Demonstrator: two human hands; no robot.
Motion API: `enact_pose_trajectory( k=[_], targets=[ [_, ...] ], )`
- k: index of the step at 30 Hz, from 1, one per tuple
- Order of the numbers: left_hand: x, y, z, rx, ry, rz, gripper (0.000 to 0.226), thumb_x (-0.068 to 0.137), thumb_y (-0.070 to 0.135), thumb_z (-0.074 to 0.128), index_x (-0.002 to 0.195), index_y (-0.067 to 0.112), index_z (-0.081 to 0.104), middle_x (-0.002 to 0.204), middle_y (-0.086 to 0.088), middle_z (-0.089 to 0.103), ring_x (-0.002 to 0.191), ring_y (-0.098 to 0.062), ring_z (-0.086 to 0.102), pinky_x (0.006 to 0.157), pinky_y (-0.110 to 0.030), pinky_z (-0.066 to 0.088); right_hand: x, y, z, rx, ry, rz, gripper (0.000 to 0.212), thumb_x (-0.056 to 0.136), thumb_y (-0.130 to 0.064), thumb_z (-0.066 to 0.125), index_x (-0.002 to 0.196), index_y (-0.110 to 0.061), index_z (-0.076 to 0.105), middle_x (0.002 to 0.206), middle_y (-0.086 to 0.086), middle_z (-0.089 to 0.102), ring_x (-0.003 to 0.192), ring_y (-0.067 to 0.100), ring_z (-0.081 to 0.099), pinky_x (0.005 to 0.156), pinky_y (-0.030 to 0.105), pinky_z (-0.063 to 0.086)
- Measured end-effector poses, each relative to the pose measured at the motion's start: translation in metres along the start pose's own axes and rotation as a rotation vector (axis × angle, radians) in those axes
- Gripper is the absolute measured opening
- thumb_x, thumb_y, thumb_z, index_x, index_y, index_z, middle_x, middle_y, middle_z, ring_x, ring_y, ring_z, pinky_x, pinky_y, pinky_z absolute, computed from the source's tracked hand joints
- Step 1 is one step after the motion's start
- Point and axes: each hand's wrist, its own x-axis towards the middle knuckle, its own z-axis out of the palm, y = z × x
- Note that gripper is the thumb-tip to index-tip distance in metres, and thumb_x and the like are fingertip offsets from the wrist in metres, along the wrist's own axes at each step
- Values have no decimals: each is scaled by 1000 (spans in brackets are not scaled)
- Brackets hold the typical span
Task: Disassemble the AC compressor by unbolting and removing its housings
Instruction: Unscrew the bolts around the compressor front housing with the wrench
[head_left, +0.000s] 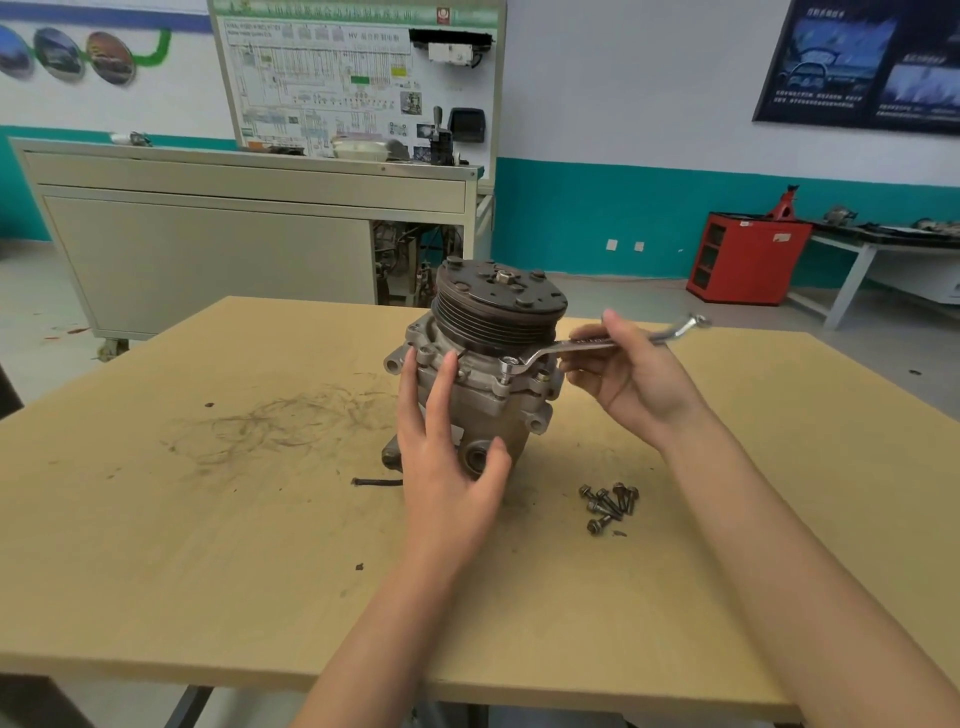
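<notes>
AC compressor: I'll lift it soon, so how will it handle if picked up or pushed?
Likely heavy for its size: the AC compressor looks like cast metal with a thick pulley. Standing on end, pulley uppermost, it could tip under a push; the left hand braces it against the wrench.

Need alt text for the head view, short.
A person's right hand holds a wrench set on the front housing of an upright AC compressor, while the left hand steadies its body. Several loose bolts lie on the wooden table beside it.

The left grip is held flat and outstretched; the right grip is curled round the wrench.
</notes>
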Motion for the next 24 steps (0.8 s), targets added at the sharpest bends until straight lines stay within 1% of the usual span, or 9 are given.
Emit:
enact_pose_trajectory(
  k=[4,6,8,10,13,17,20,22,24],
  targets=[
    [0,-1,-1,-17,1,21,78,78,21,59,143,46,25,159,14,4,144,3,4,111,-14,13,-5,-45,0,15,118,-196,62,98,-45,33,51,-17,63,69,6,69,75,21,69,65,28,56],
    [-1,-1,1,-27,1,15,77,78,20,60,143,45,25,159,15,3,145,2,4,114,-26,16,-20,-62,5,-67,117,-306,55,97,-44,33,59,-19,62,59,2,62,64,20,64,60,27,54],
    [-1,-1,1,-27,-1,14,78,78,21,59,144,43,25,159,15,3,145,1,4,114,-22,15,-32,-57,19,-430,157,-305,42,97,-44,38,69,-24,63,48,-10,49,44,7,46,45,15,42],
    [-1,-1,0,-18,4,19,77,79,23,59,145,42,25,159,13,3,145,1,4,110,-9,11,-35,-37,37,-921,144,-280,24,91,-43,52,80,-26,64,50,-17,51,45,0,47,44,9,34],
    [-1,1,0,-28,-1,11,77,79,25,58,145,45,23,159,14,3,145,2,4,109,-9,11,-33,-12,51,-1347,97,-221,24,80,-48,65,93,-27,63,73,-13,63,66,6,57,57,23,45],
    [0,0,1,-28,4,22,80,78,21,59,142,51,21,159,14,3,145,1,4,112,-22,14,-25,-2,54,-1365,138,-348,19,86,-39,64,95,-23,66,78,-5,66,70,12,58,56,23,40],
    [0,-1,1,-26,8,26,78,78,22,59,142,49,22,159,12,4,145,1,4,111,-14,12,-23,0,52,-1375,113,-438,18,86,-34,66,94,-18,71,72,-8,67,61,4,50,57,21,35],
    [0,-1,0,-31,10,20,75,79,29,56,144,48,24,159,13,5,145,2,4,109,-6,10,-24,1,50,-1338,117,-473,14,85,-28,68,90,-16,72,56,-21,50,51,-1,40,52,16,29],
    [0,-1,0,-31,11,21,74,78,34,53,145,43,25,160,11,5,145,0,5,109,-4,9,-25,1,47,-1266,99,-451,5,85,-21,68,84,-18,71,50,-22,44,51,-4,45,52,15,35]
  ],
)
